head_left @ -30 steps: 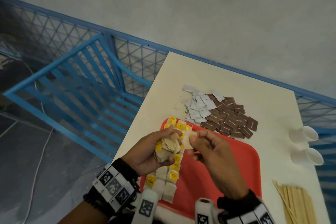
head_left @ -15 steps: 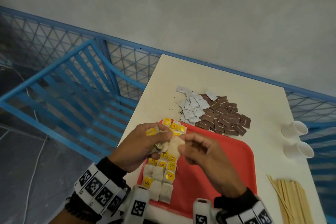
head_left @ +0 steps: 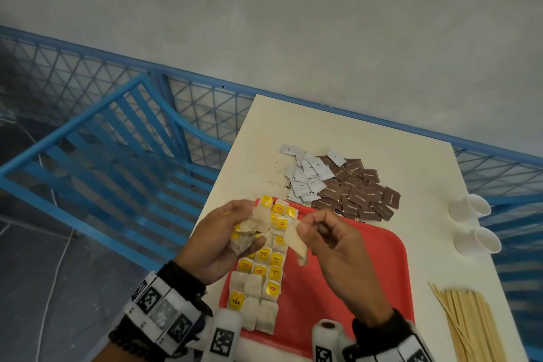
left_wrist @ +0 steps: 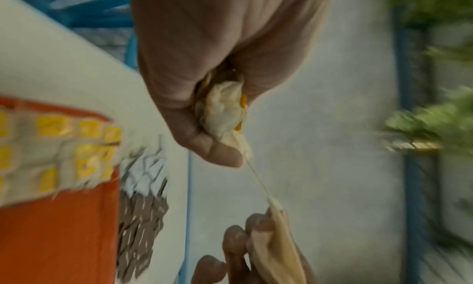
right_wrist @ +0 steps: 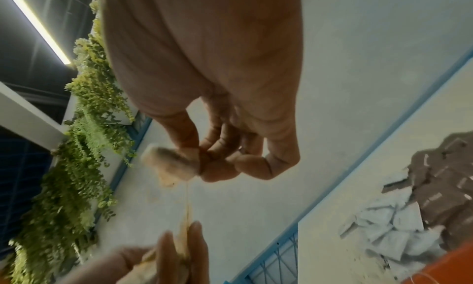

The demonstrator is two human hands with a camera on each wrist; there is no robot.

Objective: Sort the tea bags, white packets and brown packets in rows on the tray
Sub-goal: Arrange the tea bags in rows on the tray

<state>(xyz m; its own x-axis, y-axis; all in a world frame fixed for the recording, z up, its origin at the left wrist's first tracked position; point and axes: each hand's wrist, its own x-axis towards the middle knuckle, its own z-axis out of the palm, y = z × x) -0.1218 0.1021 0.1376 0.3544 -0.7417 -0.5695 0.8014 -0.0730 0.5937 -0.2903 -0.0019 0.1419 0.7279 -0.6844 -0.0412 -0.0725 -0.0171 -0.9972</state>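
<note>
My left hand (head_left: 232, 235) grips a bunch of tea bags (head_left: 252, 228) above the left side of the red tray (head_left: 367, 273). My right hand (head_left: 320, 232) pinches a single tea bag (head_left: 296, 241) just to the right of the bunch. In the left wrist view a thin string (left_wrist: 257, 180) runs taut from the bunch of tea bags (left_wrist: 222, 110) to the single tea bag (left_wrist: 279, 244). Several tea bags with yellow tags (head_left: 264, 276) lie in rows on the tray's left side. White packets (head_left: 308, 176) and brown packets (head_left: 358, 191) lie heaped on the table beyond the tray.
Two white paper cups (head_left: 473, 222) lie on their sides at the table's right edge. A bundle of wooden stirrers (head_left: 467, 323) lies at the near right. Tea dust (head_left: 277, 181) speckles the table left of the white packets. A blue railing (head_left: 117, 156) borders the table.
My right hand has drawn one tea bag out to the right, away from the bunch in my left hand. The two hands now stand further apart, a string stretched between them.
</note>
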